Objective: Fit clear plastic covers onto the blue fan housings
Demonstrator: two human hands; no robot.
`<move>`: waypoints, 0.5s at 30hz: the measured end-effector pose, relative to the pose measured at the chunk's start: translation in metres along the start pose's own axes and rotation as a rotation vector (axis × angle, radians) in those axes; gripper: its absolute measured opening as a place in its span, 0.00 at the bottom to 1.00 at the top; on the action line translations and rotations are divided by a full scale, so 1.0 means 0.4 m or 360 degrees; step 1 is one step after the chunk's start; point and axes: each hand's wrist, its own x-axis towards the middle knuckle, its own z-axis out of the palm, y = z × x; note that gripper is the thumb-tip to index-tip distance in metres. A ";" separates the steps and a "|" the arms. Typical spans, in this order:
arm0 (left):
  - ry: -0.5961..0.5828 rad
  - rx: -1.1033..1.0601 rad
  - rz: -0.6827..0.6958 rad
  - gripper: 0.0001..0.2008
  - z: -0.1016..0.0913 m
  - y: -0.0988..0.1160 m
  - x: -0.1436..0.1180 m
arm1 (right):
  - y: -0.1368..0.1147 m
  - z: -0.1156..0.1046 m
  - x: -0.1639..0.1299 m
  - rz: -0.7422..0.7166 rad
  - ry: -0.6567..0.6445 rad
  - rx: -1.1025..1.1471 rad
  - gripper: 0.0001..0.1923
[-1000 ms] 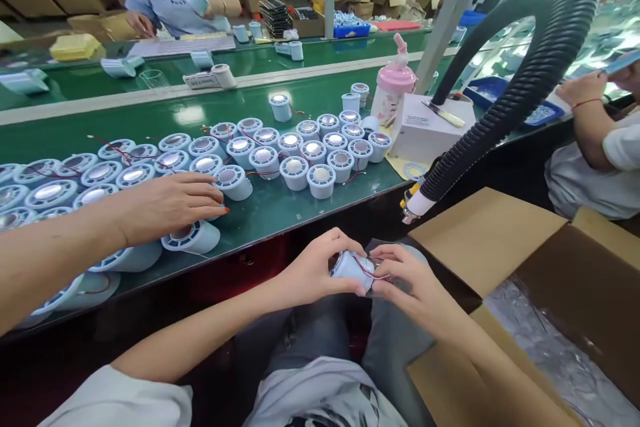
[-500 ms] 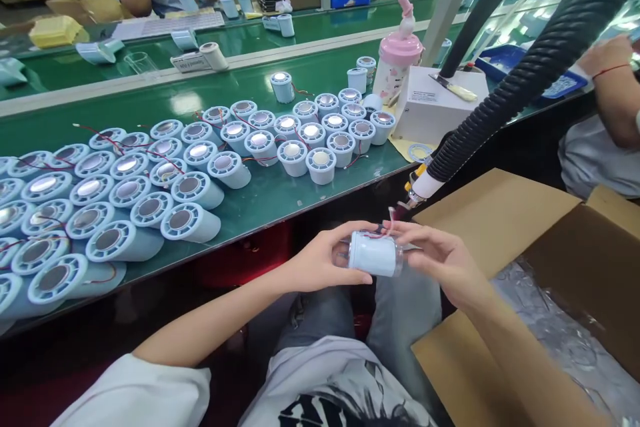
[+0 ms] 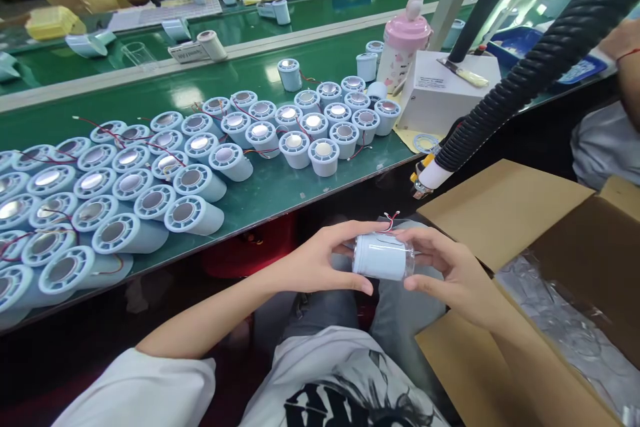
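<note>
Above my lap, a light blue cylindrical housing (image 3: 381,256) lies on its side between my hands, with a clear plastic sleeve around it. My left hand (image 3: 333,259) grips its left end, thumb below and fingers behind. At the right end, my right hand (image 3: 445,265) closes on the clear sleeve's rim, fingers on top and thumb underneath. Thin red and white wires (image 3: 391,219) with small connectors stick up from behind the housing. On the green bench, many similar blue housings (image 3: 194,215) stand in rows, silver discs facing up, some trailing red wires.
A cardboard box (image 3: 565,280) of clear plastic parts (image 3: 555,307) stands open at my right. A black corrugated hose (image 3: 530,47) with a nozzle (image 3: 425,183) hangs above it. A white box (image 3: 445,90) and pink-lidded cup (image 3: 405,47) stand behind. Co-workers sit across and to the right.
The hose nozzle, earlier beside the wires at my hands, now hangs apart from them, up and to the right. My right hand has shifted its hold to the sleeve's right end.
</note>
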 end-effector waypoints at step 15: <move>0.0030 -0.0194 -0.0108 0.39 -0.001 -0.003 0.005 | 0.023 0.014 0.012 0.0327 -0.0006 0.0568 0.20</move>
